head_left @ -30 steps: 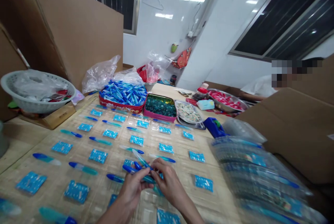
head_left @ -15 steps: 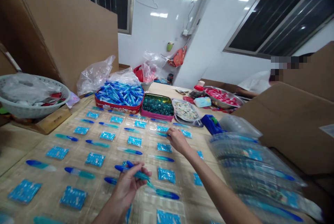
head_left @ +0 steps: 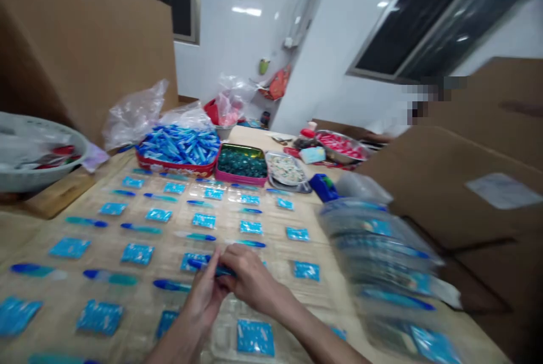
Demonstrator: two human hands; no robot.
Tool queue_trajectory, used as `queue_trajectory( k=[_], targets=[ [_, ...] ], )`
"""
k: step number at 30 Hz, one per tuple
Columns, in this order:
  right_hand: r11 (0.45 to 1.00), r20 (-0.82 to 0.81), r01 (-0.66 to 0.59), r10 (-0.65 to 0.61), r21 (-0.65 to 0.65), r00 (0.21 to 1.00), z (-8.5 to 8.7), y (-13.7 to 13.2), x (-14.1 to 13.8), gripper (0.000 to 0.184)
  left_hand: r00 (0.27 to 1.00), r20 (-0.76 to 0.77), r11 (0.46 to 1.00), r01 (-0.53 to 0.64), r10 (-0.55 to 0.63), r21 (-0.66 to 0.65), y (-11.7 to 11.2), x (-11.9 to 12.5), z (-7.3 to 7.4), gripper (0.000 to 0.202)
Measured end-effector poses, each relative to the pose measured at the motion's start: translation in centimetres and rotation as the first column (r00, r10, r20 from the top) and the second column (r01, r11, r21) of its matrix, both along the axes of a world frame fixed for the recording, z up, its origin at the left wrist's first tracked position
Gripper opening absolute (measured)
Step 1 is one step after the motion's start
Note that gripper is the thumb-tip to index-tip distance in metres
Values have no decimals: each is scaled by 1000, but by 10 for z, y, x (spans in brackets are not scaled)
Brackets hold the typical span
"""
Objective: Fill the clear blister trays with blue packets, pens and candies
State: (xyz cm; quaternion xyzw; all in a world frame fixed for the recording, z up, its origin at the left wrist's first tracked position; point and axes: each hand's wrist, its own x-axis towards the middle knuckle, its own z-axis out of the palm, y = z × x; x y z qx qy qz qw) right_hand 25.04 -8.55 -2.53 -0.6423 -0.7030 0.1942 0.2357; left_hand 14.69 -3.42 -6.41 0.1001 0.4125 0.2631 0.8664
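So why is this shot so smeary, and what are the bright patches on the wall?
Head view: motion blur smears everything, worst on the stack of clear packets; the left hand and right hand, together on a blue pen, are readable. Head view: ceiling lights glare off the white wall; the wide lens slants the window.

A small packing workshop: cardboard cartons (head_left: 85, 47) wall a table (head_left: 51, 211) (rows of blue sachets (head_left: 137, 253), tins of parts (head_left: 241, 163)).
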Motion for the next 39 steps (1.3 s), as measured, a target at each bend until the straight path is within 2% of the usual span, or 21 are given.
queue_trajectory(
  k=[3, 6, 9, 12, 14, 17, 19, 21, 22, 24, 25, 26, 27, 29, 31, 34, 39],
  targets=[
    [1000, 189, 15, -14, -1, 982, 1, -7, 2, 18, 999, -31, 999, 33, -34, -26, -6, 8, 5, 10],
    [999, 225, 42, -43, 8, 973, 4, -15, 30, 15, 994, -36, 993, 104, -103, 49, -9, 10, 13, 4],
    [979, 298, 195, -201, 52, 933, 7, -19, 82, 15, 984, -59, 976, 175, -168, 129, -10, 7, 18, 6],
    [910, 496, 413, -371, 27, 785, 6, -16, 146, 15, 978, -100, 975, 194, -184, 111, -11, 2, 16, 11],
    [868, 574, 497, -401, -11, 714, 1, -11, 183, 15, 975, -89, 973, 212, -204, 93, -12, 0, 12, 16],
    [848, 586, 529, -412, -34, 698, -8, -2, 212, 15, 969, -85, 969, 238, -233, 68, -12, -3, 9, 18],
    [849, 570, 526, -413, -41, 711, -15, 4, 212, 16, 967, -102, 970, 239, -234, 43, -11, -4, 10, 19],
    [858, 540, 513, -417, -33, 732, -19, 7, 194, 19, 968, -94, 971, 236, -233, 31, -11, -3, 15, 21],
    [870, 485, 492, -419, -27, 767, -20, 6, 179, 21, 968, -83, 970, 240, -237, 27, -11, -2, 17, 21],
    [915, 261, 402, -380, -35, 887, -17, -3, 139, 20, 965, -59, 966, 257, -255, 17, -14, 1, 22, 22],
    [945, 88, 325, -320, -50, 943, -14, -12, 117, 17, 963, -48, 964, 267, -266, 10, -17, 4, 23, 23],
    [971, -65, 226, -231, -71, 971, -10, -22, 94, 14, 961, -38, 962, 274, -273, 3, -21, 6, 25, 23],
    [985, -146, 143, -156, -93, 977, -7, -34, 72, 12, 961, -27, 961, 276, -276, -2, -26, 9, 26, 22],
    [990, -123, 98, -110, -99, 986, -2, -55, 37, 12, 960, -3, 960, 279, -279, -3, -38, 13, 27, 22],
    [988, -33, 126, -130, -91, 991, -2, -70, 23, 18, 952, 12, 953, 304, -304, 3, -49, 14, 27, 22],
    [974, 84, 218, -213, -61, 973, -4, -81, 42, 23, 922, 8, 922, 388, -388, 2, -55, 9, 24, 21],
    [888, 368, 457, -407, -57, 836, -13, -79, 122, 24, 910, -32, 908, 414, -413, 59, -42, -4, 19, 20]
  ],
)
